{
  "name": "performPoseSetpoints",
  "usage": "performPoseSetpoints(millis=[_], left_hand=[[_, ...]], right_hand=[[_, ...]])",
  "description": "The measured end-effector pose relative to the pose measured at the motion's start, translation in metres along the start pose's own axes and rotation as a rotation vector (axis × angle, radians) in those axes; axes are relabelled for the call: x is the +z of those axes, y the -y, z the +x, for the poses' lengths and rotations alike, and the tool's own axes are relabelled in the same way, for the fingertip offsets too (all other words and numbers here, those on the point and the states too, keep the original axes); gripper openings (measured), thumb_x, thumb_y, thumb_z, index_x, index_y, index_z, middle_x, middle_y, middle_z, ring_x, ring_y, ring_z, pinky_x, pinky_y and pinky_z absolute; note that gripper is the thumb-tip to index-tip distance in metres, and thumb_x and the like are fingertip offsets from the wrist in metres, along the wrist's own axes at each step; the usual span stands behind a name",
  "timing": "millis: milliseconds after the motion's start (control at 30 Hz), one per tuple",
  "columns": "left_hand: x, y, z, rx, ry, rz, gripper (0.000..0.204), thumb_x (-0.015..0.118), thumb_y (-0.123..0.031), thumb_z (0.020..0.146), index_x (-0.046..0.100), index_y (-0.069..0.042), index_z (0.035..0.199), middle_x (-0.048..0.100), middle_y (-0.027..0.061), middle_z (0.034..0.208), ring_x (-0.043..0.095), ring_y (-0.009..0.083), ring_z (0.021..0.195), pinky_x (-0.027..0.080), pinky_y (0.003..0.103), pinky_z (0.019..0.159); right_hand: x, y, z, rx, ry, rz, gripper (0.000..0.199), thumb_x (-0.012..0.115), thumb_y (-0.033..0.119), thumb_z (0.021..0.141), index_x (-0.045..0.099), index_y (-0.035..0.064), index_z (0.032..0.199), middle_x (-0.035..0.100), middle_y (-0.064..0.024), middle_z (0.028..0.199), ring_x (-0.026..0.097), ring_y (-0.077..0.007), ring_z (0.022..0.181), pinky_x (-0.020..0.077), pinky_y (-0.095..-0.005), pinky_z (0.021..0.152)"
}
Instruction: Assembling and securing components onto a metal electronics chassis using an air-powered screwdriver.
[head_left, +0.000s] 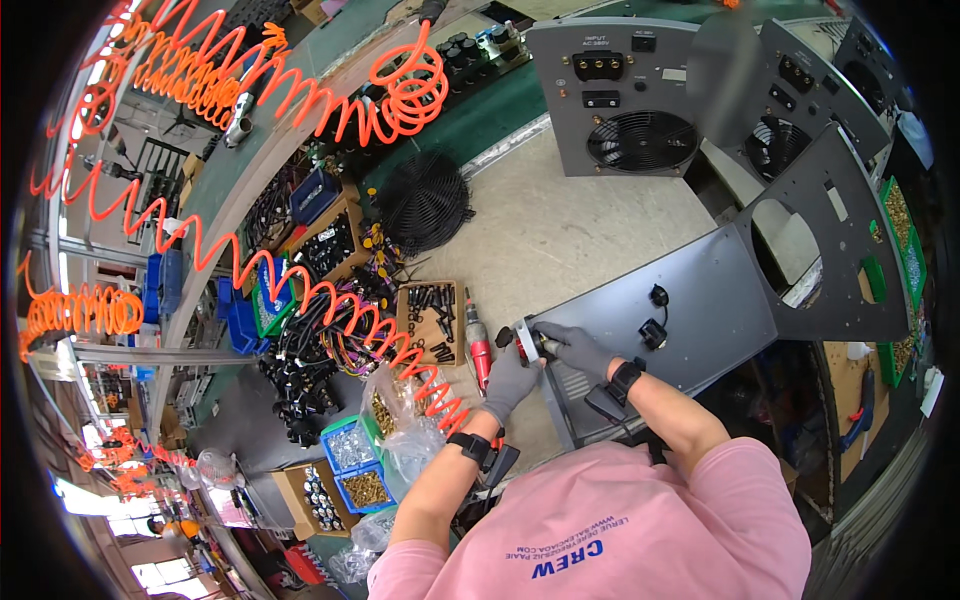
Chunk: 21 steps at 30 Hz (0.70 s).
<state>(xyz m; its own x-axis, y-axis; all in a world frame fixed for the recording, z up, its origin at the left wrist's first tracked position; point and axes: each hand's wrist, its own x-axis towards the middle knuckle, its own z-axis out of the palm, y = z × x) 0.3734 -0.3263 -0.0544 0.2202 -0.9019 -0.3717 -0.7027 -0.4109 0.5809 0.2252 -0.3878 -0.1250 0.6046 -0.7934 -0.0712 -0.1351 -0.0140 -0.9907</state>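
While both grey-gloved hands meet at the near left edge of the dark grey sheet-metal panel [690, 300], the small round part with a white collar and black-and-red body [527, 342] sits between them, right at the panel's rim. The left hand [510, 380] cups it from below with fingers curled up around the collar; the right hand [578, 348] pinches its black end from the side, fingers closed on it. Whether it is already seated in the panel I cannot tell.

That part looks light, rigid and probably plastic with a smooth, rounded body, so I judge it easy to lift but apt to roll or twist in knit gloves; the collar gives the surest purchase. The panel is thin, stiff and flat, with a large round cut-out [785, 245] and two small black fittings [655, 315] mounted on its face. Its matt coating would likely scratch, and its edges look sharp, so the long sides are the safer hold.

Just left of the hands lies a red-handled driver tool [479, 345] on the pale speckled worktop [560, 220], beside a shallow cardboard tray of black screws [430, 318]. A springy orange coiled air hose [330, 300] crosses over black cable bundles [300, 370], and a black wire fan grille [425, 200] lies further off.
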Motion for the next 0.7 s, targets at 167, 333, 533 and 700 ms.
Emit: performPoseSetpoints(millis=[167,333,533,700], left_hand=[[-0.001,0.0,0.0,-0.028,0.015,-0.027,0.044,0.067,-0.028,0.071,0.054,0.002,0.101,0.06,0.018,0.09,0.06,0.0276,0.08,0.046,0.036,0.072],[0.001,0.006,0.002,-0.035,0.031,-0.034,0.044,0.067,-0.029,0.07,0.055,0.002,0.099,0.061,0.0173,0.088,0.06,0.0267,0.078,0.047,0.035,0.07],[-0.001,0.002,0.001,-0.001,0.064,0.005,0.051,0.065,-0.037,0.072,0.051,-0.001,0.105,0.06,0.0201,0.092,0.059,0.0349,0.086,0.046,0.042,0.072],[0.002,0.007,0.005,0.006,0.075,-0.117,0.054,0.07,-0.028,0.069,0.051,0.001,0.11,0.061,0.0192,0.097,0.059,0.0326,0.092,0.045,0.037,0.078]], right_hand=[[-0.011,0.004,0.006,0.076,0.05,-0.035,0.036,0.059,0.017,0.077,0.056,0.0089,0.112,0.059,-0.0118,0.107,0.059,-0.0236,0.095,0.0454,-0.0315,0.084],[-0.016,0.014,0.008,0.152,0.086,-0.023,0.037,0.063,0.016,0.074,0.058,0.0087,0.11,0.061,-0.0121,0.102,0.06,-0.0211,0.091,0.0464,-0.03,0.081],[-0.011,0.008,0.004,0.105,0.025,-0.025,0.035,0.059,0.017,0.075,0.059,0.0105,0.109,0.061,-0.0121,0.103,0.06,-0.025,0.092,0.0466,-0.0305,0.081],[-0.011,0.015,0.002,0.12,0.042,-0.197,0.033,0.053,0.026,0.08,0.06,0.0092,0.108,0.06,-0.0141,0.104,0.059,-0.0273,0.092,0.0458,-0.0334,0.082]])
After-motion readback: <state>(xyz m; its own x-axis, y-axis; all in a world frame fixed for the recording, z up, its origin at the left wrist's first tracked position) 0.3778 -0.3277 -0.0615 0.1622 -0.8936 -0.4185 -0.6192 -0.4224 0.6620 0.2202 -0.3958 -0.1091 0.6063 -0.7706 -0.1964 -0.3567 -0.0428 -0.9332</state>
